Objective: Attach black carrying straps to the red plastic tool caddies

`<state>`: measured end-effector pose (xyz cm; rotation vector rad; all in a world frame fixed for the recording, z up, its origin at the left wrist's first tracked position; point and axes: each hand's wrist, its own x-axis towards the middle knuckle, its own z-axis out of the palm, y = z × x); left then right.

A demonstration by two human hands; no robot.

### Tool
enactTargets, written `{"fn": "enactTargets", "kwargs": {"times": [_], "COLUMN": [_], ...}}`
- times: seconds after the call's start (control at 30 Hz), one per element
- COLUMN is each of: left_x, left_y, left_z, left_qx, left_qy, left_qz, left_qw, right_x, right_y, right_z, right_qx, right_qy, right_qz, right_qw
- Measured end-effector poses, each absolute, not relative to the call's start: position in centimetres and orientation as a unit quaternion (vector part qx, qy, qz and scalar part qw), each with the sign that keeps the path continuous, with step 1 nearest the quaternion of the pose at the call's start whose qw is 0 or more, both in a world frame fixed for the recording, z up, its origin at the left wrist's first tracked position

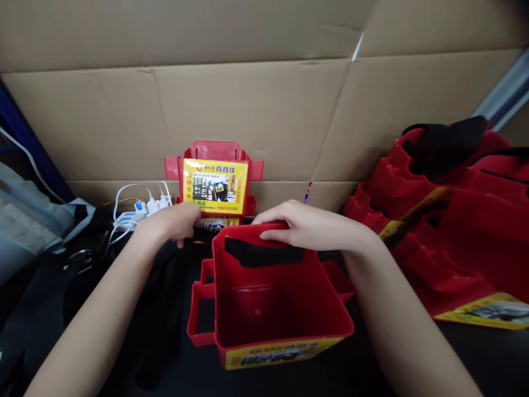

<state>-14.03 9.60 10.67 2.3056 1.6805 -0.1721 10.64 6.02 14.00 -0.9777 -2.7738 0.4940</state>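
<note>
From here, the open red box (264, 300), front & ctr, looks light, stiff, prob. slick, best taken by its rear wall, as R hand (291, 218) pinches it; L hand (179, 218) curls by the back box (215, 187), grip unclear.

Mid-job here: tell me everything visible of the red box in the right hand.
The red box looks like moulded plastic, open-topped, its mouth facing up towards the camera. A black strap crosses the inside of its back wall. Open red loops jut from its left side, and a red bracket from its right. A yellow printed label marks the front. The right hand grips the back rim, thumb inside. What supports its base is hidden.
</note>
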Motion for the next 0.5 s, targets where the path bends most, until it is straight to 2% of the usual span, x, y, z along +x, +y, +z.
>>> {"fn": "enactTargets", "kwargs": {"times": [0.1, 0.3, 0.37, 0.5], "left_x": [-14.8, -12.2, -12.1, -13.4], "left_y": [9.5, 7.6, 7.9, 9.3], "left_z": [10.8, 12.4, 12.2, 11.1], "left_qx": [0.764, 0.901, 0.891, 0.822], "left_qy": [0.621, 0.347, 0.374, 0.532], "left_qz": [-0.084, 0.014, 0.011, -0.029], "left_qw": [0.153, 0.262, 0.256, 0.201], "right_x": [10.7, 10.7, 10.6, 10.6], "right_y": [6.2, 6.2, 6.1, 6.0], "right_z": [14.0, 13.8, 13.8, 13.9], "right_qx": [-0.326, -0.324, -0.328, -0.323], "right_qy": [-0.927, -0.920, -0.909, -0.893], "right_qz": [0.172, 0.205, 0.241, 0.304], "right_qw": [0.074, 0.076, 0.085, 0.072]}}
